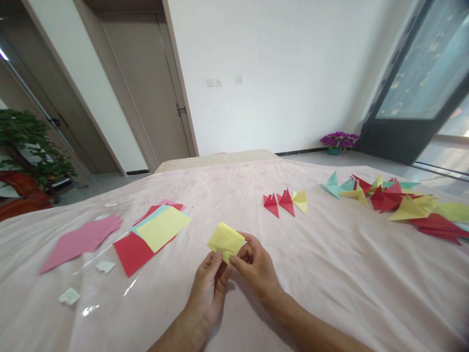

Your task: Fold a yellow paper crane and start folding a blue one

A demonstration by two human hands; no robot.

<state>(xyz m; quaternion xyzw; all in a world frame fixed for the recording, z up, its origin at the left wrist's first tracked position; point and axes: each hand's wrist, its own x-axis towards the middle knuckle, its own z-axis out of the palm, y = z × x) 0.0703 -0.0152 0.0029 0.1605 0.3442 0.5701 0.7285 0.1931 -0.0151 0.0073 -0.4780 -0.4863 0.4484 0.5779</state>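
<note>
A small folded piece of yellow paper (226,239) is held up over the table, tilted like a diamond. My left hand (209,281) pinches its lower left edge, thumb in front and fingers behind. On the other side my right hand (258,269) grips the lower right edge between thumb and fingers. The fingertips behind the paper are partly hidden. Beyond my hands, two red paper cranes (286,201) and a yellow one (300,200) stand in a row.
Left lie red, blue and yellow sheets (164,227), pink paper (82,239) and white scraps (105,266). A pile of folded cranes (414,205) covers the right side of the pink tablecloth (330,283). A potted plant (29,142) stands at far left.
</note>
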